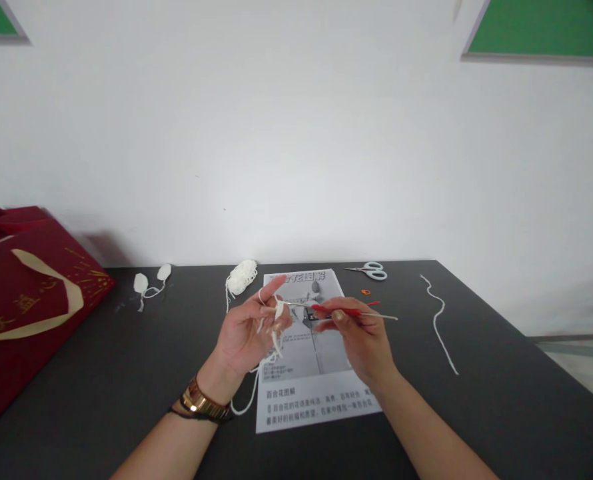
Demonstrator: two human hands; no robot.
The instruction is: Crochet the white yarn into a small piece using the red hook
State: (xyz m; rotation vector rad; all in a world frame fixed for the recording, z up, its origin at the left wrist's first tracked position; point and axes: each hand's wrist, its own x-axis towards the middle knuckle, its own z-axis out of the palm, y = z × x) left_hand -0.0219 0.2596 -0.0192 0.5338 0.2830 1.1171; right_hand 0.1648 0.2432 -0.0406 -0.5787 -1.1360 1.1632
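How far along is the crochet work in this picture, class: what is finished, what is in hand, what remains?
Looks done: two small white crocheted pieces lie at the table's far left. In hand: the left hand holds a small white piece with yarn over its finger; the right hand works a red-handled crochet hook into it. Left: the yarn ball by the pattern sheet looks largely unused.

Matt dark table, soft white yarn (fuzzy), paper sheet
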